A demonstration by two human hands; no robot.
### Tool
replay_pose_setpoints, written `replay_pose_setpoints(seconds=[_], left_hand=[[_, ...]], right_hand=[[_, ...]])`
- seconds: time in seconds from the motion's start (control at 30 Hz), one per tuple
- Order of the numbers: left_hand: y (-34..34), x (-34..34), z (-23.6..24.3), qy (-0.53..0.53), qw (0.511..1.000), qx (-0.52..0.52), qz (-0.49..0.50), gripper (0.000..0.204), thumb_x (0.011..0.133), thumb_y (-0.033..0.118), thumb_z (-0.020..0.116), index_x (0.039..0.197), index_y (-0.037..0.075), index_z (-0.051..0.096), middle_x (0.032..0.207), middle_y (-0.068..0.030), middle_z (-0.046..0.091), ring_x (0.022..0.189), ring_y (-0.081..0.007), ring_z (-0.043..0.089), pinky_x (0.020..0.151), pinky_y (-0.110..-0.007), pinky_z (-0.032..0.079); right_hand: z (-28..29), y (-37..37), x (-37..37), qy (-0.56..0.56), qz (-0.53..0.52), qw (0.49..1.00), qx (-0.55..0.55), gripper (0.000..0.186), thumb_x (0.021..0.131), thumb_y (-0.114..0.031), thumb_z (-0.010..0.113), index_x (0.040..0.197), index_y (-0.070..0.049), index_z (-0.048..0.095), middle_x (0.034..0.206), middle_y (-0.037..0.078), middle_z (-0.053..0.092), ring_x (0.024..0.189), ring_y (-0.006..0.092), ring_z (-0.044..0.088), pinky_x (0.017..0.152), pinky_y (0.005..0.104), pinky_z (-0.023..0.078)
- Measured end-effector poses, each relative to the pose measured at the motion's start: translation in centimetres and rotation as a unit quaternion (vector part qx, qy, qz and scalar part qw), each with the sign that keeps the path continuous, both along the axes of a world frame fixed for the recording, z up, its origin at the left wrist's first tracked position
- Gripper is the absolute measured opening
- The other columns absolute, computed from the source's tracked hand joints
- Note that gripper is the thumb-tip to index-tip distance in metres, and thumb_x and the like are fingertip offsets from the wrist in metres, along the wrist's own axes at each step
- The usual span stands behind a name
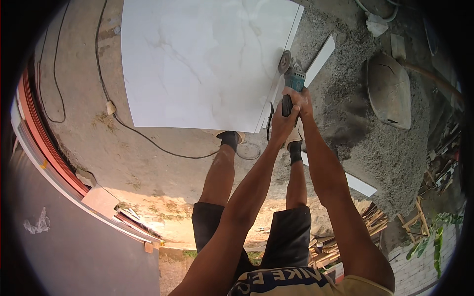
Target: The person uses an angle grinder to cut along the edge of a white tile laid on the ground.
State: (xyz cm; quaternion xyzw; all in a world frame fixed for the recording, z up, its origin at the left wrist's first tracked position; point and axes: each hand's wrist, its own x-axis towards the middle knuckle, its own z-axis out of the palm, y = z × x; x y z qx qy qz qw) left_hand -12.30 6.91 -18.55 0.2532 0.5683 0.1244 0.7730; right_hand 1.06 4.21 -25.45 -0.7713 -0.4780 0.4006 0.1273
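A teal angle grinder (295,80) is held in both of my hands at the right side of a large white marbled slab (192,64). My right hand (304,101) wraps round the body just behind the teal housing. Closed on the dark rear handle is my left hand (283,121), nearer to me. The grinder's round disc (284,62) is at the slab's right margin, where a thin line runs along the edge; I cannot tell whether it touches. A narrow white strip (321,59) lies on the gravel right of the grinder.
A black cable (148,140) with a connector (111,107) crosses the ground on the left. Grey gravel (390,167) spreads at right, with a shovel blade (389,91) on it. Another white strip (360,184) lies near my right forearm. Wood pieces (368,224) are piled at lower right.
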Motion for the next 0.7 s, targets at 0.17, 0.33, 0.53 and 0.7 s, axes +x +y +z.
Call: replay_pose_setpoints(seconds=[0.17,0.33,0.53,0.7], left_hand=[[-0.9,-1.7,0.0,-0.007,1.000,0.019,-0.016,0.064,0.095,0.042,0.064,0.137,-0.003,0.047,0.118,-0.0124,0.062,0.106,-0.0180,0.059,0.091,-0.033,0.048],[-1.9,-1.0,1.0,0.001,1.000,0.002,-0.022,0.062,0.096,0.041,0.063,0.137,-0.003,0.048,0.117,-0.0123,0.063,0.104,-0.0175,0.060,0.089,-0.033,0.049],[-3.0,-1.9,0.7,0.020,0.999,0.025,-0.019,0.061,0.096,0.041,0.063,0.135,-0.003,0.049,0.113,-0.0115,0.065,0.095,-0.0150,0.062,0.079,-0.030,0.051],[-2.9,-1.7,0.5,0.015,0.999,-0.009,-0.045,0.065,0.095,0.044,0.063,0.138,-0.003,0.048,0.116,-0.0132,0.065,0.101,-0.0169,0.063,0.084,-0.031,0.051]], right_hand=[[0.4,0.2,-2.1,0.066,-0.113,0.991,-0.008,0.031,0.085,-0.042,0.059,0.107,-0.023,0.068,0.089,0.016,0.060,0.082,0.0367,0.061,0.071,0.0435,0.049],[0.4,-1.5,-1.4,0.107,-0.126,0.986,0.021,0.049,0.080,-0.062,0.056,0.104,-0.021,0.069,0.084,0.017,0.062,0.076,0.0380,0.062,0.068,0.0449,0.049],[1.6,-0.7,-3.2,0.182,-0.289,0.940,-0.003,0.038,0.065,-0.024,0.075,0.089,0.005,0.067,0.080,0.009,0.066,0.069,0.0216,0.059,0.068,0.0353,0.050],[0.2,-2.3,-2.9,0.102,-0.162,0.981,0.024,0.061,0.076,-0.074,0.053,0.105,-0.022,0.070,0.084,0.017,0.060,0.077,0.0383,0.059,0.069,0.0466,0.047]])
